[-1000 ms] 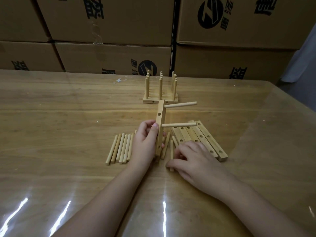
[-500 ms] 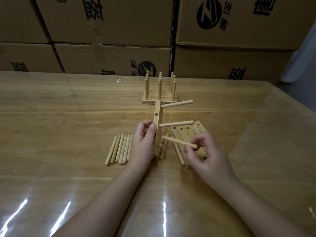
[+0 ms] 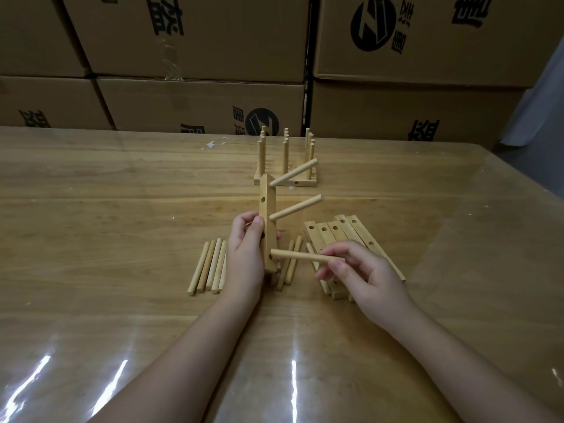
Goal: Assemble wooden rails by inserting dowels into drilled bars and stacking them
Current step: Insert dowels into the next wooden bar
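Right hand (image 3: 364, 271) pinches dowel (image 3: 305, 256) level, tip leftward at lowest hole of upright bar (image 3: 267, 215) gripped by left hand (image 3: 245, 254).

A pale wooden bar (image 3: 268, 215) stands upright, gripped at its lower half by the left hand (image 3: 245, 254). Two dowels (image 3: 295, 207) are set in its upper and middle holes and slant toward 2 o'clock. A third dowel (image 3: 306, 256), pinched by the right hand (image 3: 363, 276), lies nearly level with its tip at the bar's lowest hole. Loose dowels (image 3: 210, 267) lie side by side at 9 o'clock from the bar. Drilled bars (image 3: 345, 236) lie flat and touching at 3 o'clock. Finished rails (image 3: 285, 178), with their dowels upright, stand at 12 o'clock.
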A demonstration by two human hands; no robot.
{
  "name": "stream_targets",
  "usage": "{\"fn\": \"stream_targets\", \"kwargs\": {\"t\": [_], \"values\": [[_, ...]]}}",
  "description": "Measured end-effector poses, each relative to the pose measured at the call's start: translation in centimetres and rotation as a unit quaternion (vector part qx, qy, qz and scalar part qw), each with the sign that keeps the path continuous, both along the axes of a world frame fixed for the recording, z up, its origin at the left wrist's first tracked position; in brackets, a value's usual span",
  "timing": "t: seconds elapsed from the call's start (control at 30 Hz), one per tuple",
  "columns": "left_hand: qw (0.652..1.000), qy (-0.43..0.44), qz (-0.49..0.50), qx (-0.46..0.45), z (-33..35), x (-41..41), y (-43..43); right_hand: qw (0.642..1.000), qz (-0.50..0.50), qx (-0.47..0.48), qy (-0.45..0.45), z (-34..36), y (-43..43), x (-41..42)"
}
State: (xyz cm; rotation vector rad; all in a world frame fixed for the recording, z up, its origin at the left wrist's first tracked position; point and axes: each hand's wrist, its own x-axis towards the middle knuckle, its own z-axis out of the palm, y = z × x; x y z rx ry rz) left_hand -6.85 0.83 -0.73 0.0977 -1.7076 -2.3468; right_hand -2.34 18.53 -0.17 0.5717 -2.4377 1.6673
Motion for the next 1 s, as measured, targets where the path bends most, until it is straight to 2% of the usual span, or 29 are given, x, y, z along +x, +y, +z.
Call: {"fn": "stream_targets", "kwargs": {"t": [0.17,0.33,0.67,0.77,1.0], "values": [[1.0,0.013,0.006,0.014,-0.3,-0.2,-0.1,0.999,-0.006,0.044,0.009,-0.3,0.0,-0.1],[0.999,0.017,0.018,0.027,-0.5,-0.5,-0.2,0.991,-0.007,0.116,0.069,-0.4,0.1,-0.2],[0.999,0.036,0.015,-0.023,-0.5,-0.1,0.1,0.942,-0.056,0.245,0.225,0.9,0.1,0.2],[0.998,0.049,0.013,-0.047,-0.5,0.2,0.2,0.933,-0.055,0.252,0.25,1.2,-0.3,0.5],[0.995,0.065,0.019,-0.074,-0.5,0.5,0.4,0.95,-0.062,0.212,0.221,1.0,-0.7,0.7]]}}
